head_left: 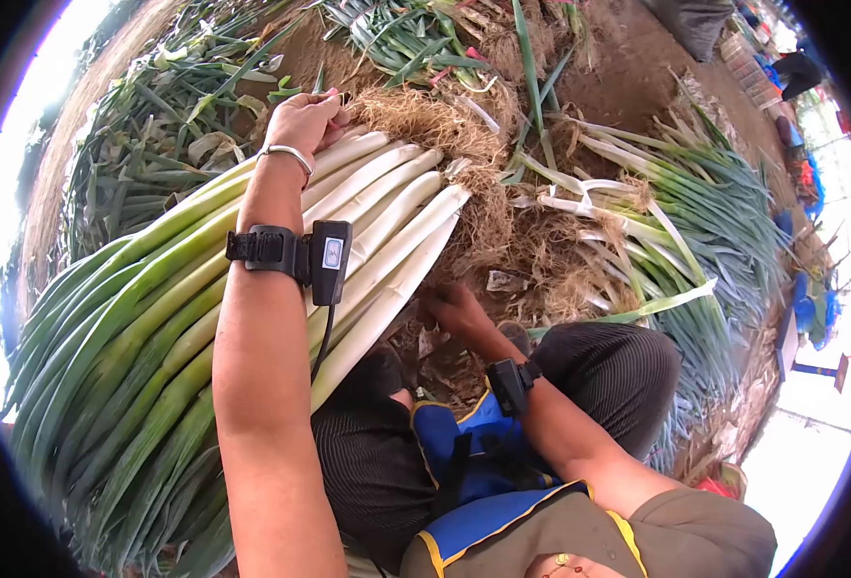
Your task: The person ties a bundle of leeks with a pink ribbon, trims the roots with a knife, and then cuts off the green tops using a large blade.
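Observation:
A thick bundle of long green onions (372,207) lies across my lap side, white shanks and roots toward the upper right, green leaves fanning to the lower left. At the top of the bundle is my left hand (305,123), its thumb and fingers pinched together beside the root ends; what they pinch is too small to make out. My right hand (452,310) reaches low by the near edge of the bundle, fingers curled in shadow and partly hidden. Tangled roots (488,226) lie just beyond it.
More green onions (724,222) are heaped on the right, roots inward. Another pile (387,39) lies at the top, with leaf trimmings (146,135) at upper left. My bent knee (608,376) rises beside my right arm. A dark sack (690,24) stands at the back.

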`<state>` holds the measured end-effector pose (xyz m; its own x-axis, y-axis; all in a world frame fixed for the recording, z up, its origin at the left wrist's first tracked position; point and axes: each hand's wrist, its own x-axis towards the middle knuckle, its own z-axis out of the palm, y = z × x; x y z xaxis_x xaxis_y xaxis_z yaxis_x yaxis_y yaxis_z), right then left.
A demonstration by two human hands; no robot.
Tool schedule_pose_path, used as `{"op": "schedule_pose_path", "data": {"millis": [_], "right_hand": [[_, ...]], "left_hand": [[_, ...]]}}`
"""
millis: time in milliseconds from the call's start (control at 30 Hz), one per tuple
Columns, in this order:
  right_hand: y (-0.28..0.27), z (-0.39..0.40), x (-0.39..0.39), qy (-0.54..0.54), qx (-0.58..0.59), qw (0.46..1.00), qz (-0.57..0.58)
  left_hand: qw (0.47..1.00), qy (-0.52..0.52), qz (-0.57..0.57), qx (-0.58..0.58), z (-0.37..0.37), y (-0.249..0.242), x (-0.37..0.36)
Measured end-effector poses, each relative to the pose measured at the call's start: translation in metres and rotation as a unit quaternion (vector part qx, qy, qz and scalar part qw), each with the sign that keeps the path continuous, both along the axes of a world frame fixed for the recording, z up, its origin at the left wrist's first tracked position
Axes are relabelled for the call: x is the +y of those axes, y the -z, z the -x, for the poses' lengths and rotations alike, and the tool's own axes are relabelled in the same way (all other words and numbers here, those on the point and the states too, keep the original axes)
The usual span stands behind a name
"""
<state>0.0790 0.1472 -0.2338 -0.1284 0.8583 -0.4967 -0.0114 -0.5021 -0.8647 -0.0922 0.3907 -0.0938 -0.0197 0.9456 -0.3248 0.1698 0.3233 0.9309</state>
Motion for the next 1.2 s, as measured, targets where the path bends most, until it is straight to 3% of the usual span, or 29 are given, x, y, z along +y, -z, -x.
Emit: {"op": "schedule_pose_path", "data": {"millis": [167, 233, 333, 567, 633, 667, 733, 867, 933, 1067, 1100, 1133, 1200], "right_hand": [[0.019, 0.007, -0.012, 0.008, 0.017, 1.000, 0.022], [0.027, 0.007, -0.013, -0.037, -0.018, 0.999, 0.030], [0.014, 0.012, -0.015, -0.025, 0.022, 0.997, 0.072], [0.012, 0.014, -0.016, -0.004, 0.026, 1.000, -0.006], [0.000, 0.014, -0.015, 0.118, 0.098, 0.980, 0.122], [0.001, 0.010, -0.017, 0.119, 0.100, 0.980, 0.121], [0.007, 0.000, -0.024, 0.158, 0.273, 0.913, 0.258], [0.016, -0.009, -0.028, 0.106, 0.237, 0.918, 0.300], [0.022, -0.014, -0.026, 0.010, 0.186, 0.938, 0.293], [0.020, -0.011, -0.020, 0.008, 0.113, 0.941, 0.320], [0.021, -0.004, -0.025, 0.003, -0.062, 0.991, 0.118], [0.022, 0.001, -0.028, -0.004, -0.234, 0.968, -0.092], [-0.002, 0.005, -0.021, -0.035, -0.227, 0.968, -0.104]], "left_hand": [[1.000, 0.005, 0.009, -0.008, 0.000, -0.002, -0.003], [1.000, 0.017, 0.011, -0.006, 0.000, -0.002, -0.003], [0.999, 0.020, 0.022, 0.017, -0.001, -0.002, -0.003], [0.999, 0.009, 0.016, 0.035, -0.003, -0.003, -0.005], [1.000, 0.000, 0.003, 0.028, -0.003, 0.000, -0.006], [1.000, 0.001, 0.002, 0.030, -0.004, 0.000, -0.007], [0.998, -0.008, -0.006, 0.063, -0.005, 0.000, -0.009], [0.998, -0.019, -0.028, 0.057, -0.003, 0.002, -0.011], [0.998, -0.007, -0.024, 0.050, 0.000, 0.003, -0.010], [0.999, -0.019, -0.026, 0.026, 0.001, 0.004, -0.009], [0.999, -0.013, -0.031, 0.017, 0.002, 0.005, -0.008], [0.999, -0.008, -0.036, 0.006, 0.003, 0.007, -0.009], [0.999, -0.013, -0.037, -0.005, 0.002, 0.007, -0.009]]}}
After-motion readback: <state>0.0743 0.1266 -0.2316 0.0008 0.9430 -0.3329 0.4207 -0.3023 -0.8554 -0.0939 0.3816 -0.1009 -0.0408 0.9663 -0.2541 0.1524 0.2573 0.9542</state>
